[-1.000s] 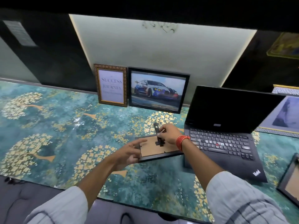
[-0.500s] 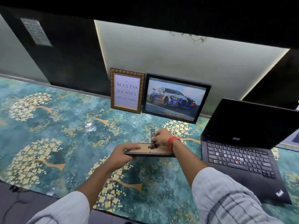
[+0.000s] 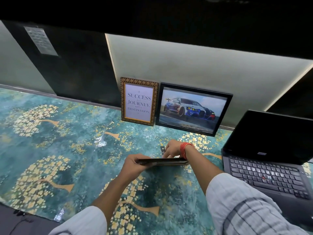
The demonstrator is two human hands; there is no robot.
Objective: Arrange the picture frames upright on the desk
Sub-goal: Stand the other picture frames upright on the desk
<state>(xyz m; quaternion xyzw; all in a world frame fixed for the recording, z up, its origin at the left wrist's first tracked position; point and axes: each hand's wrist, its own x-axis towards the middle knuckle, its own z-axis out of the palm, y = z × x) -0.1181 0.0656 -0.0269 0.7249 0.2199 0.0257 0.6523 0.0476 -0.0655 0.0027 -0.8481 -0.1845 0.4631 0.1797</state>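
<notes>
I hold a small dark picture frame (image 3: 163,161) edge-on above the desk, so only its thin side shows. My left hand (image 3: 135,162) grips its left end. Behind the frame, my right hand (image 3: 172,149) pinches its fold-out stand (image 3: 163,148), which sticks up. Two frames stand upright against the back wall: a gold-bordered quote frame (image 3: 139,101) and, touching its right side, a black frame with a car picture (image 3: 193,109).
An open black laptop (image 3: 269,160) sits at the right, close to my right forearm. The desk (image 3: 55,150) has a teal cover with gold tree patterns. A dark wall panel rises at the back left.
The held frame has tilted from showing its brown back to edge-on, and has risen slightly. My view has shifted left, so the laptop and standing frames sit further right.
</notes>
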